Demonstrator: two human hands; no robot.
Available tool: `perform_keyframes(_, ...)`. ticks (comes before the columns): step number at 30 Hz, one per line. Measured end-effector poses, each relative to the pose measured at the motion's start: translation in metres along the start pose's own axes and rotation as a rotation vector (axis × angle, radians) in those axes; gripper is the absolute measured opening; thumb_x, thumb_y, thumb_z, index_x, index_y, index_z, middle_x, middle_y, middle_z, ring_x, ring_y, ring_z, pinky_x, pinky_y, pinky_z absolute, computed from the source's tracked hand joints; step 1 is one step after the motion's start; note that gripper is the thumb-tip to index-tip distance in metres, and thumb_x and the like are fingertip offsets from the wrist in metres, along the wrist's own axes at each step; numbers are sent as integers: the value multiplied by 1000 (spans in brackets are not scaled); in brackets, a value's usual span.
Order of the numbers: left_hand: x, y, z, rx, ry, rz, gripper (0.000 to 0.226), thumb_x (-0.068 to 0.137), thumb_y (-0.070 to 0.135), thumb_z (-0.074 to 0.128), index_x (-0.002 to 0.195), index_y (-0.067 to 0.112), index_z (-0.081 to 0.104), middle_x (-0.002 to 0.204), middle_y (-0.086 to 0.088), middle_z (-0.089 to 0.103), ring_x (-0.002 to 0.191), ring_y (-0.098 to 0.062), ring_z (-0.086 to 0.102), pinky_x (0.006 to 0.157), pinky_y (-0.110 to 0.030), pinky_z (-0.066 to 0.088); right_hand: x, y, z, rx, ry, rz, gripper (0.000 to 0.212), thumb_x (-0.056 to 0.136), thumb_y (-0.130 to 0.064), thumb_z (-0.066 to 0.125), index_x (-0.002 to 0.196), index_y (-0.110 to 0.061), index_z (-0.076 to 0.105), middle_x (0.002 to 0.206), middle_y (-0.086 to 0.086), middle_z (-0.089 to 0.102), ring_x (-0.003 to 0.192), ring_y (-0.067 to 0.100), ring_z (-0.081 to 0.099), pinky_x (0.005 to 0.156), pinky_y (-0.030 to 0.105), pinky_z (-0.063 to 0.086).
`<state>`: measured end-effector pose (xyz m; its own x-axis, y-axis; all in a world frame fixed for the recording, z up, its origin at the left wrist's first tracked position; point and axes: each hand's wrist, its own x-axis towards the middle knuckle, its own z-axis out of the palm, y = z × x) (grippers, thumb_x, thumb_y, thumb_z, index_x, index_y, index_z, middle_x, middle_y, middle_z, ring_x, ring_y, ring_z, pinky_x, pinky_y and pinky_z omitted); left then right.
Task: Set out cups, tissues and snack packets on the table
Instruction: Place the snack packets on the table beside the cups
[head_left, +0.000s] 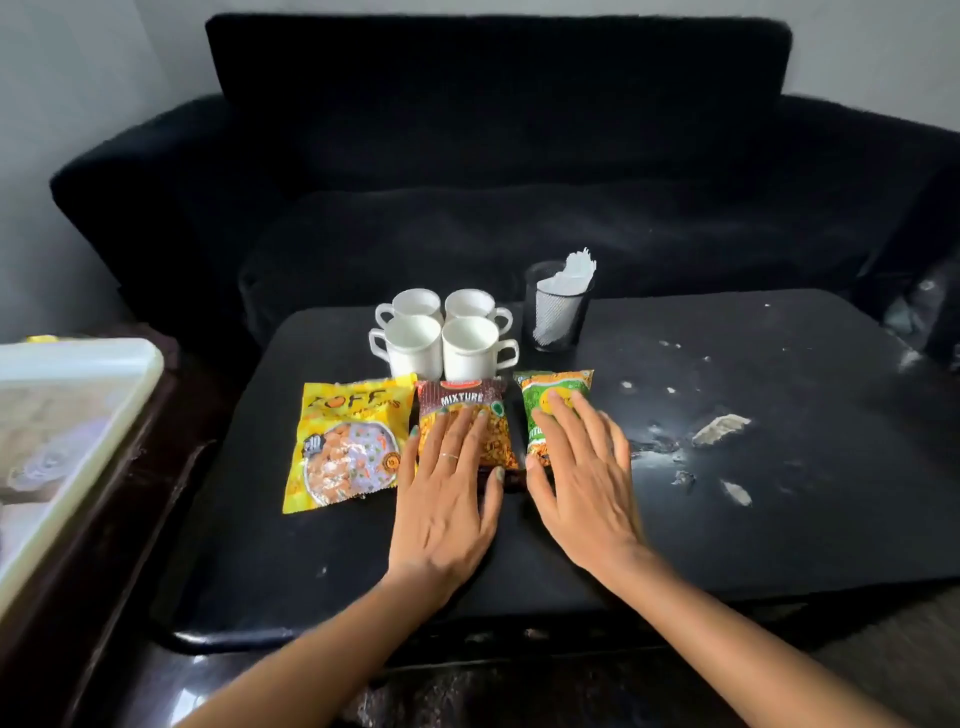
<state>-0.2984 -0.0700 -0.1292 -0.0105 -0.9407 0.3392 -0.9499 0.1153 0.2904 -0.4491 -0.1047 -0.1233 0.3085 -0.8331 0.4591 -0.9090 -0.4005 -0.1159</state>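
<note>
Left hand (448, 499) lies flat, grip wide, on the Mixture packet (464, 423) mid-frame; right hand (582, 470) likewise on the green packet (550, 402).

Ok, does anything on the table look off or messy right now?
Yes: the table top is scuffed on the right, with pale flakes scattered there. The yellow packet lies slightly tilted beside the other two.

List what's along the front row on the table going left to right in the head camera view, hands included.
Yellow snack packet → left hand, flat on the brown Mixture packet → right hand, flat on the green snack packet → torn paper scraps.
</note>
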Motion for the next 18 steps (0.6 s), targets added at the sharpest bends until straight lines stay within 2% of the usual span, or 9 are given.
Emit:
perform_keyframes(4,-1,-4,6,-16,-17,8,64,95,49,23,152,25,10,159,8,6,146,-10,-7,119,-35,-6,-1,5,10,10,-8,-70,54,94,-37,38,139,-9,43,152,8,34,143,27,24,117,43,15)
perform_keyframes(7,-1,-7,13,-26,-52,3,67,94,51,30,152,23,12,160,6,8,148,-13,-2,119,-38,-1,-1,7,17,9,-7,-106,58,94,-40,40,143,-9,37,154,9,28,146,27,16,119,42,11)
perform_keyframes(18,3,-3,13,12,-187,-38,74,89,45,45,152,17,18,160,2,12,148,-21,7,120,-37,0,-3,8,19,-33,-183,-55,67,94,-45,39,147,-7,26,157,14,16,146,32,9,118,51,4)
